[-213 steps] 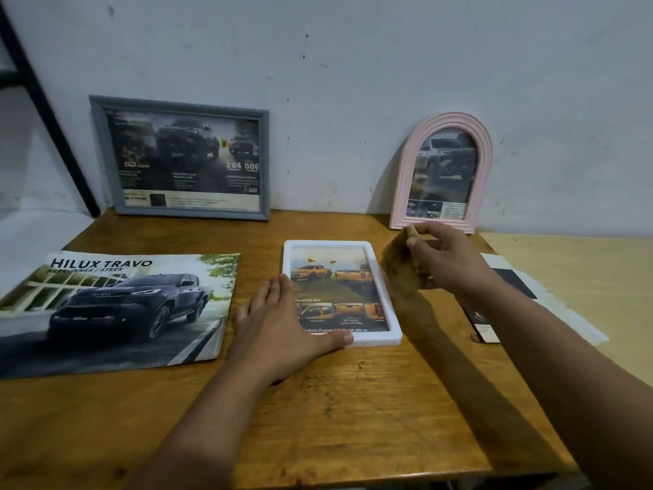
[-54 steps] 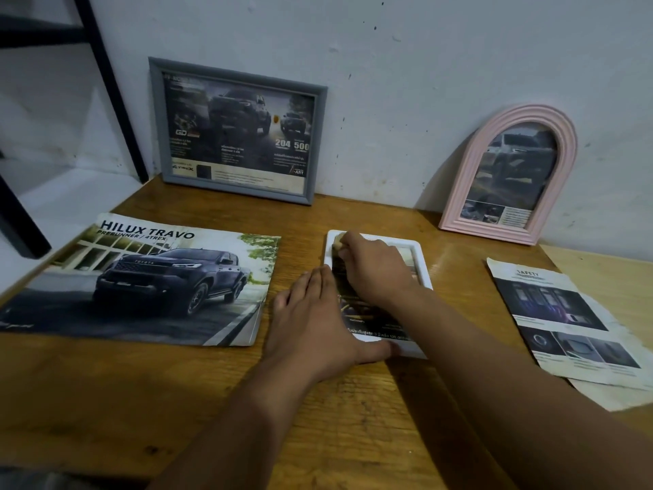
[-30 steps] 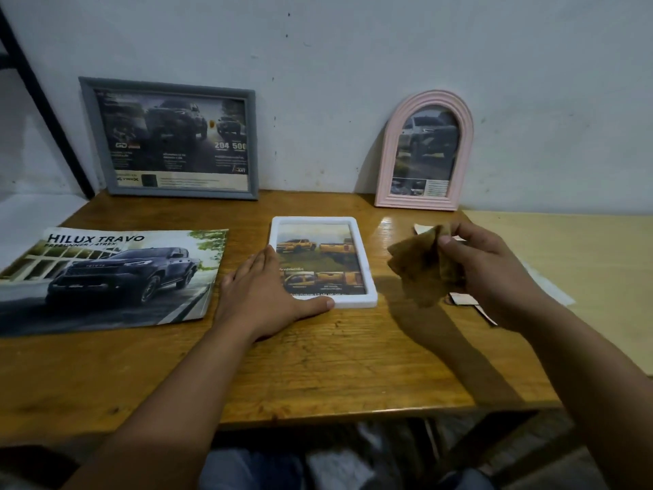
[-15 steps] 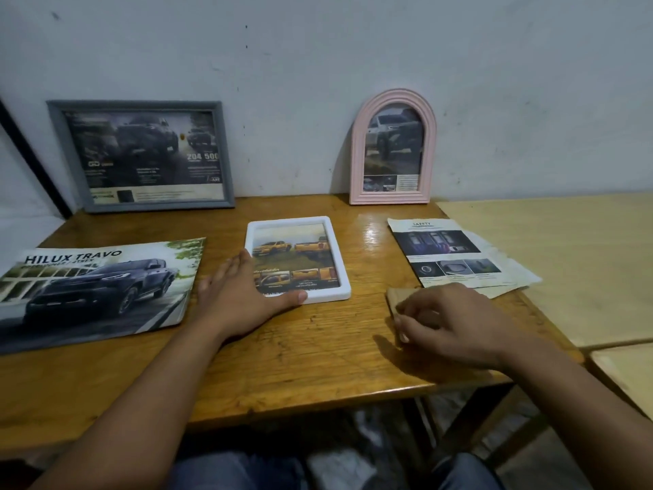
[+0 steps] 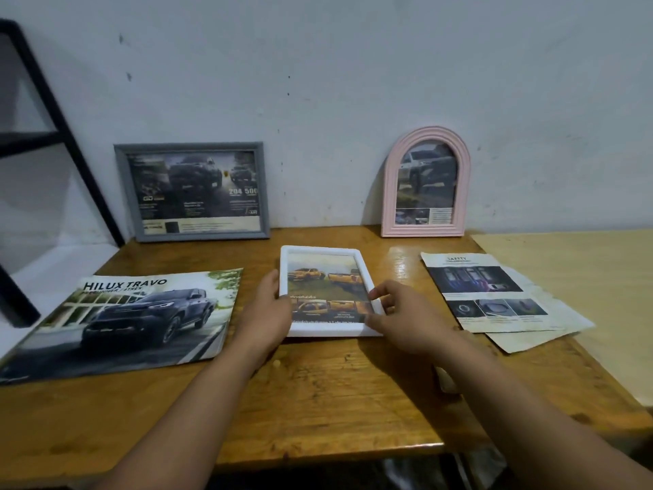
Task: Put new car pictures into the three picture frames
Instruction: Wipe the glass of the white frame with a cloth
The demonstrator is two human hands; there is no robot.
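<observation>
- Three frames in view, all with car pictures in them: grey frame (image 5: 192, 192) and pink arched frame (image 5: 425, 183) lean upright against the wall at the back of the wooden table (image 5: 318, 394); looks like they're parked there as finished.
- White frame (image 5: 327, 290) lies flat, face up, mid-table between both hands; orange-truck picture shows behind its front. Flat placement suits working on it; probably about to be lifted and stood with the other two.
- Left hand (image 5: 266, 316) at the frame's left edge, fingers loosely curled along the rim, thumb at the lower-left corner; touching, bracing it.
- Right hand (image 5: 403, 320) at the lower-right corner, fingers (image 5: 380, 293) half open, tips on the right rim, thumb on the bottom border. Pinch-like contact; firm grasp or just resting, cannot tell.
- Neither hand holds anything else.
- Car brochure (image 5: 120, 320) lies flat to the left, loose safety pages (image 5: 494, 295) to the right, both apart from the frame; likely picture sources or leftovers.
- Task judged near done.
</observation>
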